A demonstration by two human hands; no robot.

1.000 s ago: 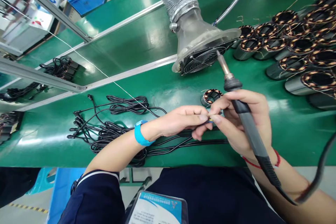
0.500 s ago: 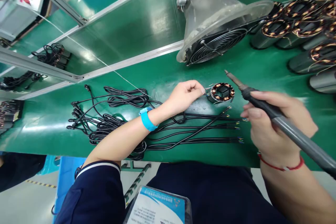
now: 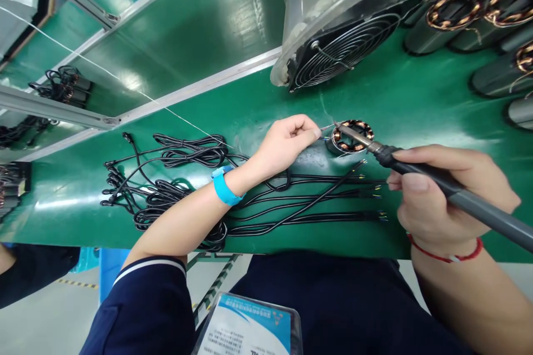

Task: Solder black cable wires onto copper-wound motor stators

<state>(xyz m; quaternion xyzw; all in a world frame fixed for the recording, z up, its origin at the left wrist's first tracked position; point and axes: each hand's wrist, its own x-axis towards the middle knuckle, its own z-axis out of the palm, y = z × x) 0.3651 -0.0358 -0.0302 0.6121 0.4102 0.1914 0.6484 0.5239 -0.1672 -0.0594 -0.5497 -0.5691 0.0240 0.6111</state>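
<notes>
My right hand (image 3: pixel 449 194) is wrapped round a soldering iron (image 3: pixel 425 169), its grey grip pointing left. The iron's metal tip reaches over the rim of a motor stator (image 3: pixel 347 141) with copper windings, which stands upright on the bench. At the stator's left side, my left hand (image 3: pixel 291 136) is closed in a pinch on thin solder wire (image 3: pixel 327 128), whose end meets the tip area. A short coloured lead also shows between those fingers and the stator. Whether the tip touches the joint is too small to tell.
Black power cables (image 3: pixel 183 150) with stripped ends lie in front of and left of my left arm. A fume hood with a fan grille (image 3: pixel 345 50) stands behind the stator. More stators (image 3: pixel 441 25) stand at the right. A thin strand (image 3: pixel 166 108) crosses the bench from the left.
The soldering iron has moved left and its tip is now over the stator's left rim. Faint smoke rises there. My left hand keeps its pinch; the camera view has shifted a little.
</notes>
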